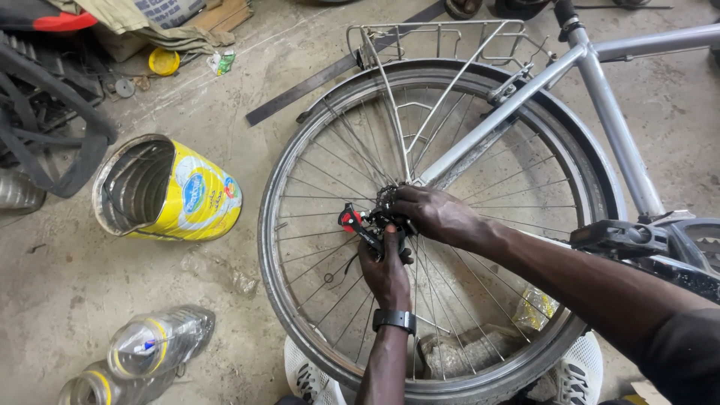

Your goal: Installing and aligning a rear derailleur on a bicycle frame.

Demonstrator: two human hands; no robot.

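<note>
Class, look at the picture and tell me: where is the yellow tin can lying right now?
In the head view the yellow tin can lies on its side on the concrete floor, left of the bicycle wheel, above the two plastic bottles.

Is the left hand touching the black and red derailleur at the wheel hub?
Touching: the head view shows the left hand with fingers wrapped on the derailleur.

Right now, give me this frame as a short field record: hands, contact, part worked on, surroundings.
left hand: on the rear derailleur from below, wristwatch on wrist
right hand: over the hub of the rear wheel, fingers on the derailleur
grip: both hands closed around the mechanism
bike: silver frame, rear rack, pedal
floor: yellow tin can on its side, clear plastic bottles
</note>
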